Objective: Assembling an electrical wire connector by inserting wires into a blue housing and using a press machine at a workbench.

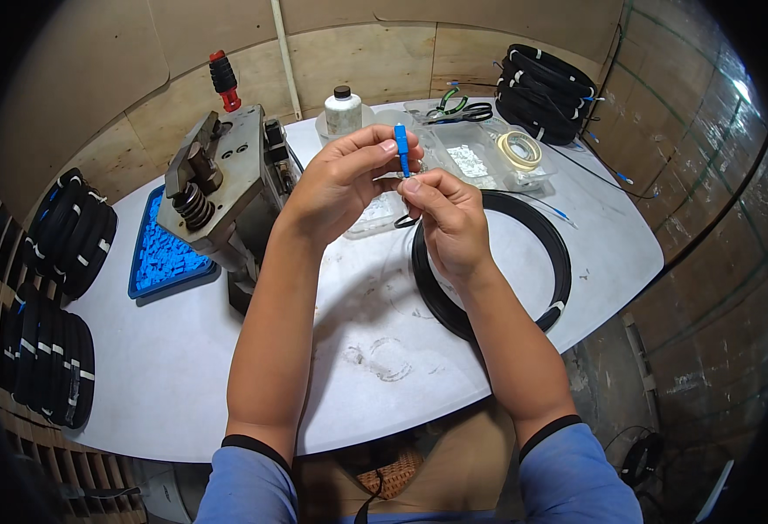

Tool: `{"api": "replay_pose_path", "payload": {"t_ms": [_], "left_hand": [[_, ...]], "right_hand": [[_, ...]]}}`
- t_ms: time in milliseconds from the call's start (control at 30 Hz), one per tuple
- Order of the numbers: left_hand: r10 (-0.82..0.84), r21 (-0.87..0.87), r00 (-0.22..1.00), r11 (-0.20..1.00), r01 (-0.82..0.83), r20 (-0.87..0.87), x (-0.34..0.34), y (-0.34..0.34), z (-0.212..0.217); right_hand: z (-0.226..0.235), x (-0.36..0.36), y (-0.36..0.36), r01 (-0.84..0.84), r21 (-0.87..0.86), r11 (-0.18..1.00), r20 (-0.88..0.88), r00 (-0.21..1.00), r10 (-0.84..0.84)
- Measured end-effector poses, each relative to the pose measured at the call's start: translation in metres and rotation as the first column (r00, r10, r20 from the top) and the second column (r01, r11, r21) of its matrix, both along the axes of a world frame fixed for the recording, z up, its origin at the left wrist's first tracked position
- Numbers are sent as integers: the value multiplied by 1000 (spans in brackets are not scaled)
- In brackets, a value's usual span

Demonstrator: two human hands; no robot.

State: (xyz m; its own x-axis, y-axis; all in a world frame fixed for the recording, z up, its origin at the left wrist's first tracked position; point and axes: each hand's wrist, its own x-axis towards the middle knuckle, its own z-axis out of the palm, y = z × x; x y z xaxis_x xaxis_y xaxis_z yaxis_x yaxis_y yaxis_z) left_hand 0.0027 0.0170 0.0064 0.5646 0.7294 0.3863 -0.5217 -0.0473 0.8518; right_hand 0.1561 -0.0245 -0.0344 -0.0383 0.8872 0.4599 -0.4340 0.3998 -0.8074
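Note:
A blue fiber-optic connector [401, 143] stands nearly upright between my hands, above the middle of the table. My left hand [339, 179] grips its body between thumb and fingers. Just below, my right hand [450, 218] is closed in a pinch at the lower end, where the connector meets a thin black cable. My fingertips partly hide that joint. Under my right forearm lies a coil of black cable [562, 266] with a white tie, and a blue-tipped end shows beyond it.
Left of my hands stands a metal hand press [235, 153] with a red-black handle, beside a blue tray [139, 284] of small blue parts. Behind are a white bottle [343, 115], scissors [471, 113] and a tape roll [520, 150]. More cable coils [546, 92] stack at the back right and left.

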Motion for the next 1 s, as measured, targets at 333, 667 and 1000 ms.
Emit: {"api": "replay_pose_path", "payload": {"t_ms": [333,667,1000], "left_hand": [[41,18,998,999,-41,-45,2,-3,2],[57,-5,998,998,-57,-1,2,-3,3],[71,5,997,997,-71,-17,1,-3,3]], "right_hand": [[-1,0,1,-5,11,1000,6,1000,5],[-2,0,2,-4,6,1000,1,1000,4],[-2,1,2,-5,9,1000,2,1000,5]]}}
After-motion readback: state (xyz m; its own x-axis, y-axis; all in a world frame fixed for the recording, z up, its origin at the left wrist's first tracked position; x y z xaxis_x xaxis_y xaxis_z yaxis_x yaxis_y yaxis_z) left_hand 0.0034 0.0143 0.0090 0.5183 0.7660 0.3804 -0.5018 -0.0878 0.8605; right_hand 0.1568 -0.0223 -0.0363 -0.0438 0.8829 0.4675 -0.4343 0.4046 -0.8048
